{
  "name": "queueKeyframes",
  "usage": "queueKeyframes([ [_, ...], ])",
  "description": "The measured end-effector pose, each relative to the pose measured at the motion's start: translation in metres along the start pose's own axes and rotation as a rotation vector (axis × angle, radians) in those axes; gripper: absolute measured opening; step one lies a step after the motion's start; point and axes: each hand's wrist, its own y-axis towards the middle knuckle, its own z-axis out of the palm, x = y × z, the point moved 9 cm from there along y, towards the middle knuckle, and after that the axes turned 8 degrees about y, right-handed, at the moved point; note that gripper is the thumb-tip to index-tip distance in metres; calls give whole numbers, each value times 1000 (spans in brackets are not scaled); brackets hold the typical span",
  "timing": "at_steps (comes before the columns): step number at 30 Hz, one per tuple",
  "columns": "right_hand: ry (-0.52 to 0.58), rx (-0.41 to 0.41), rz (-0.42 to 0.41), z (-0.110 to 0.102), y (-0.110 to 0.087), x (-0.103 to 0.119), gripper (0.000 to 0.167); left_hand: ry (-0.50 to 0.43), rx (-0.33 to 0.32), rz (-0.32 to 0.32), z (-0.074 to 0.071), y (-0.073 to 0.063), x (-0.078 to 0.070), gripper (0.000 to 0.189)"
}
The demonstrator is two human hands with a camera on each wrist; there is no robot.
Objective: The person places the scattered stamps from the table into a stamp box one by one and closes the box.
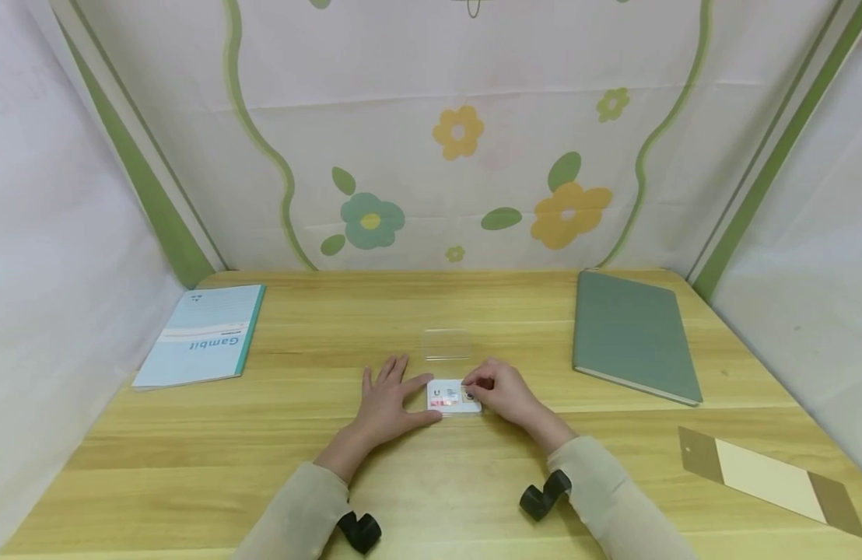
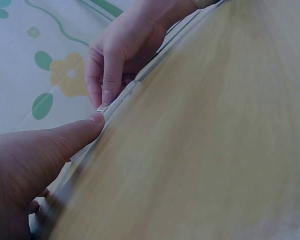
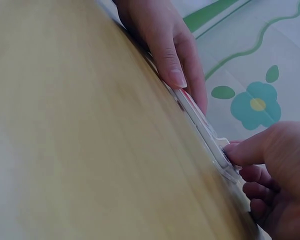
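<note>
In the head view, a small flat white card (image 1: 441, 406) with dark print and a shiny red strip lies at the table's front middle, with clear plastic around its edge. My left hand (image 1: 385, 404) holds its left end by the two long edges, between thumb and index finger, the other fingers spread. At the right end my right hand (image 1: 504, 393) pinches a small thin square piece (image 1: 467, 395), gold-toned with a dark round mark. That piece (image 3: 222, 142) looks partly see-through in the right wrist view; the fingers hide most of it.
A clear plastic cover (image 1: 446, 344) lies just beyond the card. To the left is a pale blue notebook (image 1: 203, 334); to the right are a green notebook (image 1: 630, 338) and a brown-and-cream card strip (image 1: 770, 478). A flowered curtain (image 1: 403, 155) stands behind the wooden table (image 1: 319, 311).
</note>
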Motion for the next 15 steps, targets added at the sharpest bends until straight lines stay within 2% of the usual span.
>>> queueKeyframes([
  [6,-7,-13,-39,-1,0,5,7,5,-4,-2,-1,1,0,64],
  [10,7,-31,0,-3,0,1,9,4,1,3,-1,1,0,66],
  [15,75,-98,55,-16,2,-2,15,-27,8,15,-1,2,5,71],
])
